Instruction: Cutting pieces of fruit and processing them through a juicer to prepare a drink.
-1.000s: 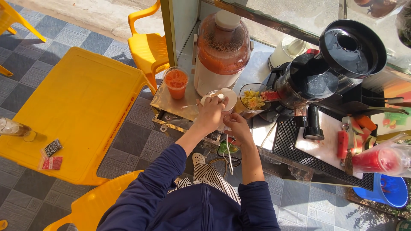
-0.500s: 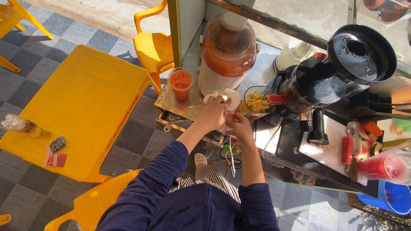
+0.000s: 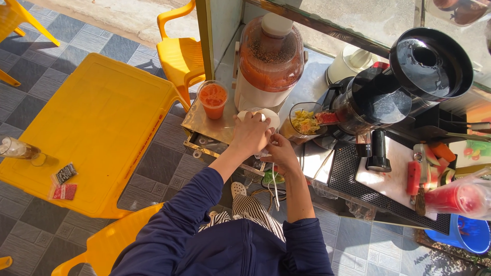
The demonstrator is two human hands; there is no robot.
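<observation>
My left hand [image 3: 250, 134] presses down on a white dome lid [image 3: 268, 115] over a cup whose body is hidden beneath it. My right hand [image 3: 280, 151] grips that cup from the side and below. Both arms wear dark blue sleeves. A plastic cup of orange-red juice [image 3: 213, 99] stands uncovered on the steel counter [image 3: 199, 118], just left of my hands. Behind them a large clear dispenser [image 3: 270, 57] holds orange juice.
A black juicer [image 3: 377, 102] with a pulp container [image 3: 304, 122] stands to the right, beside a cutting board with watermelon and carrot pieces [image 3: 429, 168]. A yellow table [image 3: 87, 128] and yellow chairs [image 3: 179, 56] lie left. A blue bucket [image 3: 469, 234] sits low right.
The view has shifted slightly. My hands stay together at the lidded cup, the left one pressing a little flatter on the lid.
</observation>
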